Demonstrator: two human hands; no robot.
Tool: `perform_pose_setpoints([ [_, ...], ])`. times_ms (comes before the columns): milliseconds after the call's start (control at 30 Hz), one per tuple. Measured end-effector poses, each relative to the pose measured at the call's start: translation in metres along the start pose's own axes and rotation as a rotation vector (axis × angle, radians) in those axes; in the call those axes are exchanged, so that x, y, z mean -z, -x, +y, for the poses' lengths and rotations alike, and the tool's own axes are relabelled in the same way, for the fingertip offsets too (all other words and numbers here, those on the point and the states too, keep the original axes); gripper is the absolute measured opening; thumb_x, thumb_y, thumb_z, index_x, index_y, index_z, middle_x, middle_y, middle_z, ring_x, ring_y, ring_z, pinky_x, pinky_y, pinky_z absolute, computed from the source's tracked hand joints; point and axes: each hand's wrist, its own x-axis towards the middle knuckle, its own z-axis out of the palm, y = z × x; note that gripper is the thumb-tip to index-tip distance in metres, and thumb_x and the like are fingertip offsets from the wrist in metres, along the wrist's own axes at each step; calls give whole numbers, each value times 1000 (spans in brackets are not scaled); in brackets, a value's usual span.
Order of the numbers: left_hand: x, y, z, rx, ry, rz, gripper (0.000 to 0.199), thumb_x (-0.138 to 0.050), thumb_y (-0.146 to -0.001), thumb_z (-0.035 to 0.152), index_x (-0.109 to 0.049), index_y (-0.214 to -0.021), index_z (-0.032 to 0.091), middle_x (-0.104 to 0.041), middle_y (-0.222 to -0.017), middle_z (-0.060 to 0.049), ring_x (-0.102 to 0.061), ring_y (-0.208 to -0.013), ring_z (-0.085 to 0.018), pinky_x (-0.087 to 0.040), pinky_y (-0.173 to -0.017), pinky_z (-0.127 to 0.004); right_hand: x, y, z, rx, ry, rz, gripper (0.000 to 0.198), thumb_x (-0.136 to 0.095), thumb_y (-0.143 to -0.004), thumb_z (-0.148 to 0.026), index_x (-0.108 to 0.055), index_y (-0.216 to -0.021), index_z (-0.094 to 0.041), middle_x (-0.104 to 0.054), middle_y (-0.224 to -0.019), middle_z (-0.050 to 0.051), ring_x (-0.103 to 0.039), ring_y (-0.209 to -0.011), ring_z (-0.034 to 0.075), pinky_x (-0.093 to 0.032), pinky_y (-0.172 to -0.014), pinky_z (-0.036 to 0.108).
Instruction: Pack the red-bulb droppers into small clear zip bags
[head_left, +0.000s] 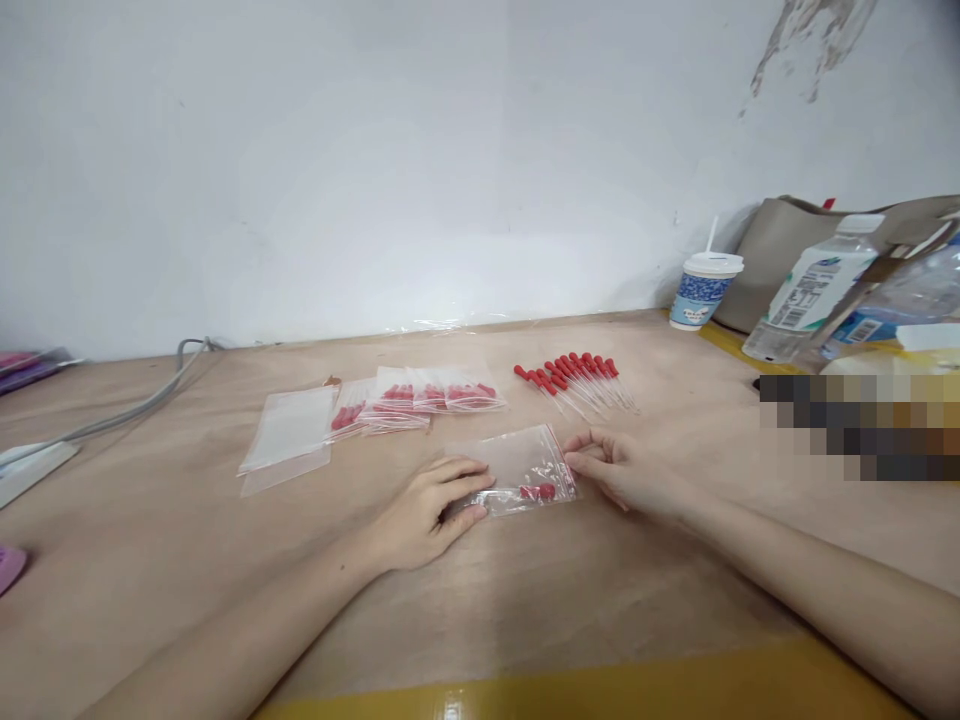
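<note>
A clear zip-lock bag (517, 455) lies on the wooden table in front of me, its red-lined zip edge facing right. Inside it are red-bulbed droppers (541, 492), their bulbs near the zip end. My left hand (435, 510) holds the bag's left end down, with the fingers on top and the thumb lower along the near side. At the zip edge, my right hand (611, 468) pinches the bag between thumb and fingers. Beyond it, several loose droppers (577, 372) with red bulbs and thin clear stems lie fanned out.
Behind my left hand lie several filled bags (420, 397) overlapping in a row, with flat bags without droppers (289, 430) to their left. A grey cable (142, 405) crosses the left side. A paper cup (701, 292), a plastic bottle (814, 285) and a grey bag (772, 250) stand back right.
</note>
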Motion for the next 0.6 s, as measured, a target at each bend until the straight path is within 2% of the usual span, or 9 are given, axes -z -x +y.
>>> perform_pose_setpoints([
  [67,0,0,-1,1,-4,-8,33,-46,-90,27,-54,-122,23,-54,-122,-8,-48,-115,-22,-41,-97,-41,18,-13,2,133,97,161,20,-57,-70,-35,-53,-80,-18,-61,-63,0,-44,-42,7,-33,-41,20],
  [133,-1,0,-2,0,-4,-9,33,-46,-91,27,-54,-122,24,-54,-123,-8,-48,-115,-22,-41,-96,-41,43,-33,5,253,276,381,16,-56,-70,-33,-57,-74,-17,-62,-66,2,-51,-52,11,-37,-47,22],
  [200,-1,0,-2,0,-1,-5,33,-46,-90,27,-55,-122,24,-54,-123,-8,-48,-115,-22,-42,-96,-41,71,-56,9,226,461,558,12,-56,-69,-28,-61,-73,-17,-62,-66,3,-54,-57,13,-39,-54,25],
  [267,-1,0,-2,-3,6,1,32,-46,-90,27,-55,-121,24,-54,-123,-8,-49,-114,-22,-42,-96,-41,95,-79,11,125,550,640,11,-57,-69,-25,-62,-74,-16,-63,-70,5,-56,-64,15,-40,-59,25],
  [333,-1,0,-2,-5,10,0,32,-46,-90,27,-55,-122,25,-54,-123,-7,-48,-114,-22,-41,-96,-42,111,-98,13,3,607,664,15,-61,-67,-26,-62,-78,-15,-63,-72,7,-57,-67,17,-40,-59,26],
  [433,0,0,-1,-10,13,-4,33,-46,-90,26,-54,-122,25,-54,-124,-7,-48,-115,-22,-41,-96,-43,118,-118,13,-158,608,628,20,-65,-62,-25,-61,-78,-14,-60,-67,7,-56,-64,18,-38,-54,27],
  [533,0,0,-1,-11,7,-12,33,-46,-91,26,-54,-123,25,-53,-125,-7,-47,-116,-22,-40,-97,-44,117,-129,13,-231,571,577,11,-65,-60,-21,-58,-66,-14,-52,-52,3,-54,-57,17,-35,-49,26],
  [600,0,0,-1,-3,0,-17,33,-46,-91,26,-53,-123,25,-53,-126,-8,-47,-116,-22,-39,-97,-44,117,-134,14,-231,528,556,11,-65,-59,-19,-55,-56,-15,-45,-44,1,-51,-53,16,-33,-46,26],
])
